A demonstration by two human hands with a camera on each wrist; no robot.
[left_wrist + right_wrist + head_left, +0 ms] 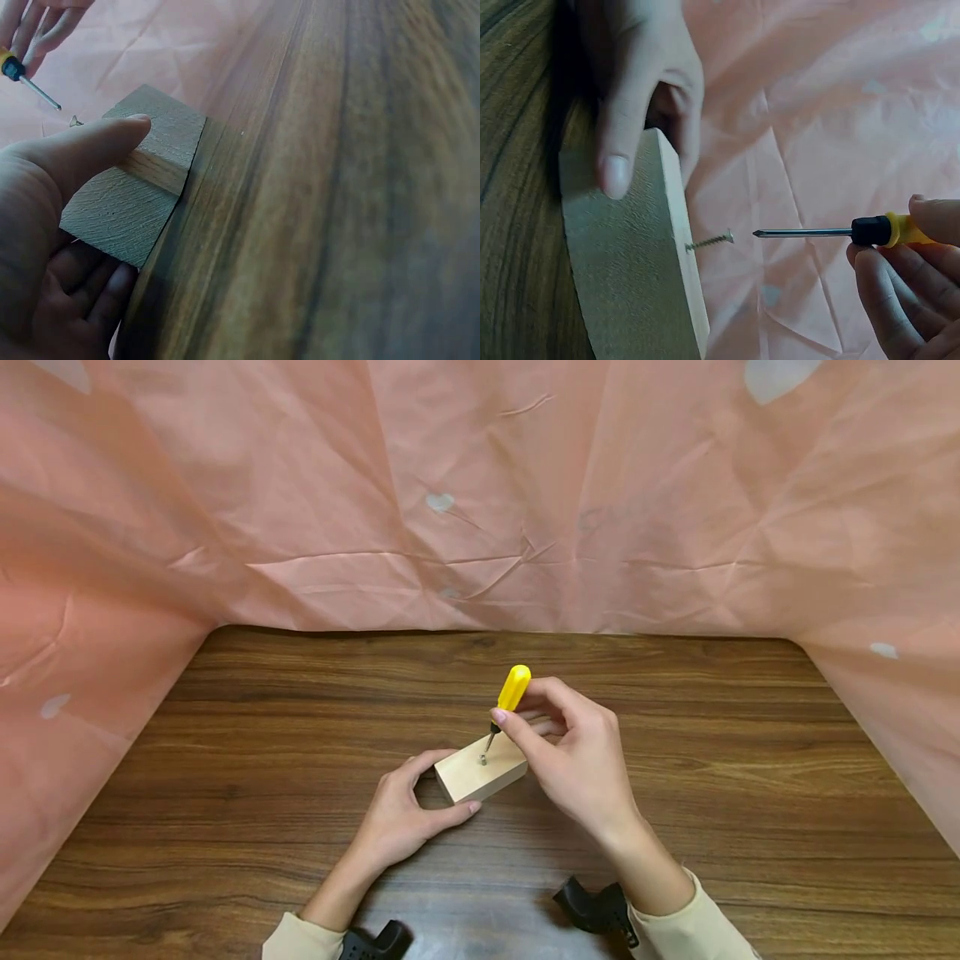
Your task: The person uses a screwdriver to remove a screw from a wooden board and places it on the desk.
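A pale wooden block (480, 770) lies on the brown table. My left hand (401, 814) grips its near left end, thumb along the near side and fingers round the far side. From the block's top face a screw (711, 241) stands up, slightly tilted, its threads showing. My right hand (581, 752) holds a yellow-handled screwdriver (514, 687) between thumb and fingers. In the right wrist view the cross-shaped tip points at the screw head with a small gap between them. The left wrist view shows the screwdriver shaft (41, 93) above the block, the screw partly hidden behind my thumb.
The wood-grain table (300, 710) spreads around the block. A pink curtain (480, 510) with pale hearts hangs along the back and both sides. Black wrist mounts (592, 906) sit at both wrists, below beige sleeves (690, 918).
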